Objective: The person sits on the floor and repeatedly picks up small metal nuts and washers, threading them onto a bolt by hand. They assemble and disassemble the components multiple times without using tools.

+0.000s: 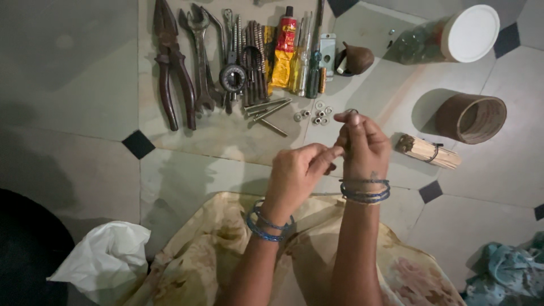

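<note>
Steel glints between the fingers: the right hand point(362, 141) is raised and pinches what looks like a bolt point(348, 136) upright, a small ring or nut point(352, 111) sitting at its top, though the light is too dim to be sure. The left hand point(297, 173) reaches across, its fingertips closed on the lower part of the same bolt, so both hands are clenched on the one piece, held in the air above the tiled floor point(85, 102). Just beyond the grip lie more loose nuts and washers point(317, 116) and a few long bolts point(266, 110), apparently not yet taken up; one piece seems to be under assembly and the others wait. Farther past them is a row of tools, pliers point(170, 62) and spanners point(201, 51) among them. Right of the grip lie a bundle of sticks point(428, 152) and a brown tube point(473, 118).
</note>
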